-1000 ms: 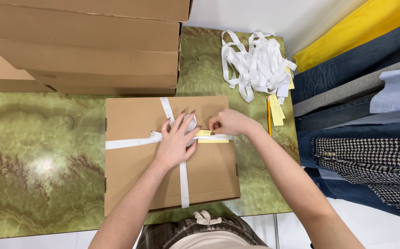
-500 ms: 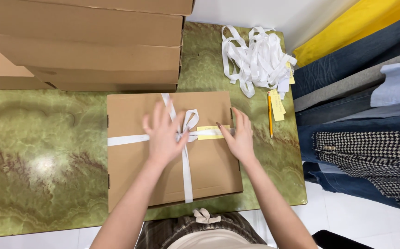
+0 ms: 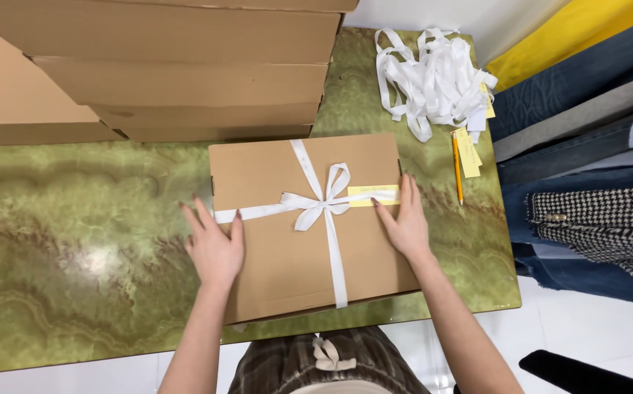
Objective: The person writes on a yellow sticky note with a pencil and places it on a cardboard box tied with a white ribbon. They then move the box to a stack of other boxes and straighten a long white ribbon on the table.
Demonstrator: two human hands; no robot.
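Cardboard box [image 3: 287, 241], flat and brown with a matte surface, lies near the front edge of the green marbled worktop [image 3: 75, 241], bound crosswise by a white ribbon [image 3: 321, 208] tied in a bow near its middle, with a yellow paper slip [image 3: 373, 195] tucked under the band on the right. Both forearms reach in from below. The left hand [image 3: 214, 244] lies open and flat, fingers spread, palm on the box's left edge with the fingertips over the worktop. The right hand [image 3: 406, 222] is open too (fingers straight and close together), pressed against the box's right edge just below the slip. Behind the box stand larger plain cartons [image 3: 178, 80], stacked. At the far right corner sits a loose tangle of white ribbons [image 3: 433, 80], beside a yellow pencil [image 3: 457, 169] and more yellow slips [image 3: 468, 152]. Folded denim and a houndstooth garment [image 3: 601, 222] hang right of the worktop.
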